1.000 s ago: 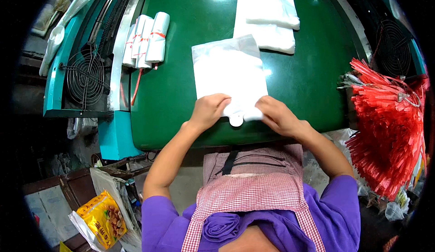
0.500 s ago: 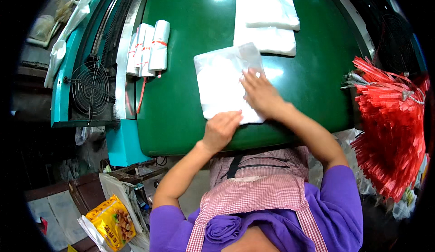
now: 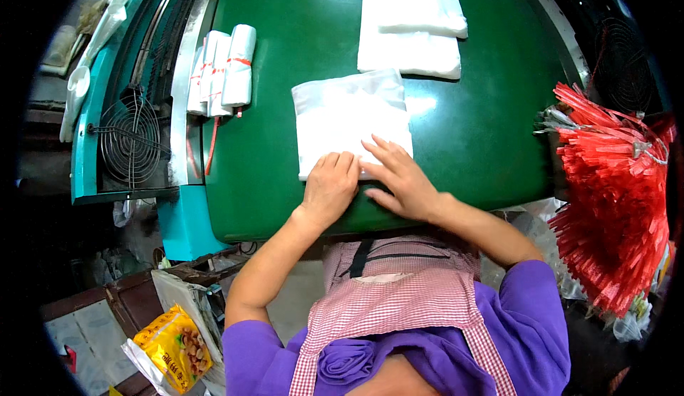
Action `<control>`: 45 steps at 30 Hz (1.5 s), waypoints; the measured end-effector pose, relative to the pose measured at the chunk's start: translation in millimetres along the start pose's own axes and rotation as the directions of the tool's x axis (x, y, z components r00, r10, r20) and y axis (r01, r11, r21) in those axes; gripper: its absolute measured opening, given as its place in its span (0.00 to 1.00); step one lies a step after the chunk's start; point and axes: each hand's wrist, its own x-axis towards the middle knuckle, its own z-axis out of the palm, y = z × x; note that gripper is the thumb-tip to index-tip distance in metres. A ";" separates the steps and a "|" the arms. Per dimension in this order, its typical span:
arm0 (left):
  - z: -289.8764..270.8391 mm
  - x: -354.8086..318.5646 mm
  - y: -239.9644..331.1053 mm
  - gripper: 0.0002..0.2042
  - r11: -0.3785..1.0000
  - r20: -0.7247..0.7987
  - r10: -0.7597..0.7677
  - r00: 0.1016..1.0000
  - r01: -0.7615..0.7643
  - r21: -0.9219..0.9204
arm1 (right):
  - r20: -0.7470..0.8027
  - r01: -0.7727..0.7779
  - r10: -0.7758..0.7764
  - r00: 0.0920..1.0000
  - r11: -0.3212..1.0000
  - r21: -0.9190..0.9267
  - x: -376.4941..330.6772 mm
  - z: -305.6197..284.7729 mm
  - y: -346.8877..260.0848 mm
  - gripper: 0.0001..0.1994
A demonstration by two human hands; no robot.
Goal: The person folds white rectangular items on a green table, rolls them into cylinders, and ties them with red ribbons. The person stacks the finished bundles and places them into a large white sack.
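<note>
A flat white plastic bag, or a thin stack of them [image 3: 349, 115], lies on the green table [image 3: 285, 211] in front of me. Its far strip is more see-through than the rest. My left hand [image 3: 331, 188] is closed at the near edge of the bag, fingers together; the thumb is mostly hidden. Just beside it, my right hand [image 3: 403, 184] has its fingers spread, the fingertips over the bag's near right part and the thumb toward the table edge. Whether the right fingertips press on the plastic is hard to tell.
Several white plastic rolls tied with red strips [image 3: 222, 68] lie at the left. Two stacks of white handled bags [image 3: 410, 53] overlap farther back. A bunch of red plastic strips [image 3: 609, 218] hangs at the right. A teal machine frame [image 3: 187, 221] with a round wire guard [image 3: 132, 143] borders the left.
My right hand has drawn back toward me from the bag's right side to its near edge, fingers spreading. My left hand has shifted slightly left and up, and the bag lies straighter.
</note>
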 end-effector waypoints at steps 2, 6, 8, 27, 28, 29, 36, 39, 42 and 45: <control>-2.1 10.7 -6.8 0.08 1.000 0.000 0.002 1.000 -0.002 0.009 | -0.039 -0.072 0.085 0.996 0.963 0.262 -13.1 -0.5 -21.1 0.25; -0.5 19.0 -24.7 0.11 0.917 -0.001 -0.115 0.993 0.106 -0.386 | 0.431 -0.477 0.581 0.691 -0.083 0.875 -38.4 1.7 -21.5 0.27; -2.1 12.3 -36.1 0.12 0.847 0.003 -0.045 0.999 0.040 -0.529 | 0.358 -0.198 0.526 0.771 -0.336 0.921 -27.8 -6.5 11.1 0.30; -49.9 38.5 -41.1 0.14 0.967 0.176 0.254 0.951 -0.245 -0.069 | 0.427 0.360 -0.293 0.855 0.929 -0.084 9.0 -44.4 67.0 0.17; -41.5 29.6 -44.9 0.14 0.973 0.258 0.226 0.939 -0.206 -0.102 | 0.420 0.286 -0.247 0.873 0.958 -0.030 8.3 -45.3 65.4 0.17; -35.6 24.0 -46.3 0.14 0.976 0.338 0.205 0.919 -0.168 -0.135 | 0.417 0.204 -0.195 0.888 0.979 0.024 6.9 -45.4 65.7 0.17; -27.8 -4.9 9.2 0.19 0.969 0.227 0.176 0.958 -0.128 -0.210 | 0.357 0.014 0.103 0.928 0.951 -0.308 -15.5 -32.6 -3.5 0.30; -24.8 -19.1 -15.0 0.16 0.892 0.179 0.095 0.979 -0.004 -0.451 | 0.277 -0.049 0.085 0.957 0.989 -0.137 -12.1 -41.2 8.4 0.17; -12.3 -0.9 -29.5 0.09 0.908 0.111 -0.118 0.987 0.152 -0.389 | 0.181 -0.389 0.393 0.901 0.919 -0.062 13.4 -42.1 22.6 0.14; -12.2 30.4 -24.2 0.07 0.929 0.132 -0.176 0.975 0.209 -0.305 | 0.133 -0.526 0.515 0.847 0.848 0.069 26.7 -32.6 48.8 0.14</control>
